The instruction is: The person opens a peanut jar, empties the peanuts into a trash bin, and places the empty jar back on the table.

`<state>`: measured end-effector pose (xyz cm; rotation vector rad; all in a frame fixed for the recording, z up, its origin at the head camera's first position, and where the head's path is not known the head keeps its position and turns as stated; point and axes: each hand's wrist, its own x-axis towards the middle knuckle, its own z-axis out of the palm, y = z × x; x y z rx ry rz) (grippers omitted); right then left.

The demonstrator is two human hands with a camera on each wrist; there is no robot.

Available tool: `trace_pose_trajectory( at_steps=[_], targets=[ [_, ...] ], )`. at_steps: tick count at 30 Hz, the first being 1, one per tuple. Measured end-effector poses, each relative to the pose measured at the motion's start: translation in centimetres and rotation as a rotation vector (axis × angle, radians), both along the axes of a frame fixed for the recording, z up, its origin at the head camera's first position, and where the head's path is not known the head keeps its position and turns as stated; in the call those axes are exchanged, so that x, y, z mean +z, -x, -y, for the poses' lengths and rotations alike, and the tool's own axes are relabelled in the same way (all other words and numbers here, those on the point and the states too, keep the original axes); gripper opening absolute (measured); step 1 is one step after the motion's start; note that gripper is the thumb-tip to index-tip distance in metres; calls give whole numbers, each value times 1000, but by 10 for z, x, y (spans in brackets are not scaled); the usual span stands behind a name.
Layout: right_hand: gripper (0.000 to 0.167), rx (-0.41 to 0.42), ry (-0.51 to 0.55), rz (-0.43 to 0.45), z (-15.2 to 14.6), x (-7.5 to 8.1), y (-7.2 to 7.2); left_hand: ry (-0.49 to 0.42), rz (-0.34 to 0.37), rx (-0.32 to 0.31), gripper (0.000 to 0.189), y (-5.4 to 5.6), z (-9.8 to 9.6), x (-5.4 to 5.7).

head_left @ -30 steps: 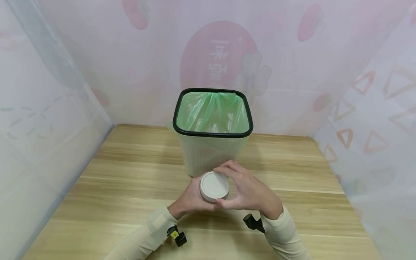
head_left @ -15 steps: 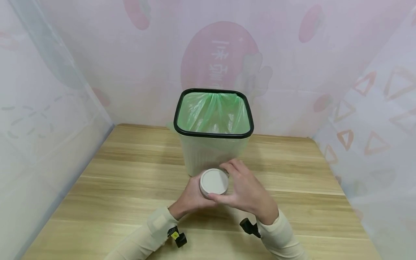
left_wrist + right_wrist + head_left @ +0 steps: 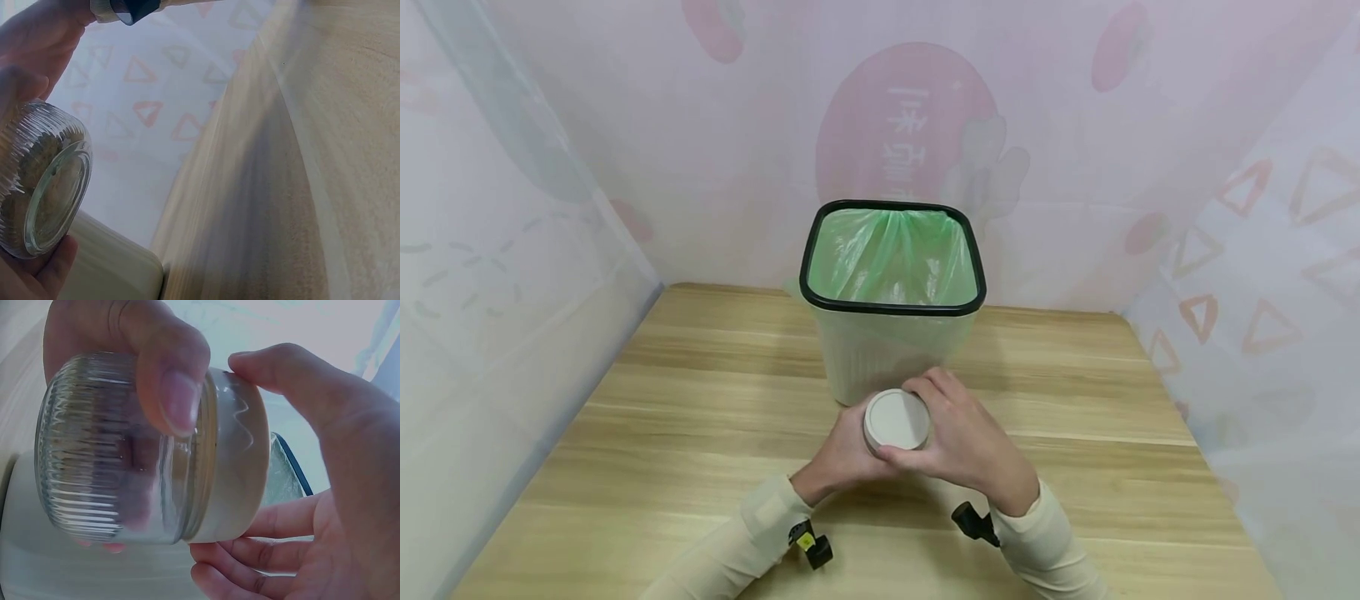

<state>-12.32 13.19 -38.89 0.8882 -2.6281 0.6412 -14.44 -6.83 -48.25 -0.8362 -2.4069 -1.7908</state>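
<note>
A ribbed glass jar (image 3: 94, 456) with a smooth off-white lid (image 3: 897, 419) is held above the table between both hands. My left hand (image 3: 846, 446) grips the glass body, its thumb lying along the side near the lid in the right wrist view. On the lid's rim, my right hand (image 3: 962, 442) has its thumb on one side and curled fingers on the other. The jar's glass base (image 3: 59, 200) shows in the left wrist view, with something brownish visible through it; I cannot tell whether that is contents.
Just beyond the hands stands a pale trash bin (image 3: 880, 350) with a black rim (image 3: 891, 308) and a green plastic liner (image 3: 895, 258). It is on a wooden table (image 3: 700, 400). Printed curtains (image 3: 737, 167) enclose the back and both sides.
My right hand's fingers have shifted around the lid, and its wrist has moved slightly left and down. Half a second ago the fingers stood a bit off the rim. My left hand has hardly moved.
</note>
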Motion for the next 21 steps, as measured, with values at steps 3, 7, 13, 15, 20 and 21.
trace_pose_trajectory(
  at_steps=[3,7,13,15,20,21],
  targets=[
    [71,2,-3,14,0,0,0,-5,15,-11,81,0,0,-1],
    [69,4,2,30,0,0,1,-1,27,-20,81,0,0,-2],
    [68,10,3,32,-1,-1,1,-5,39,-48,84,1,0,-4],
    [68,11,1,33,-1,-1,1,-7,41,-55,84,1,0,-4],
    [68,9,1,40,-2,-1,1,0,43,-57,85,0,0,-3],
    [68,9,2,40,-2,-1,1,3,43,-57,85,0,0,-3]
  ],
)
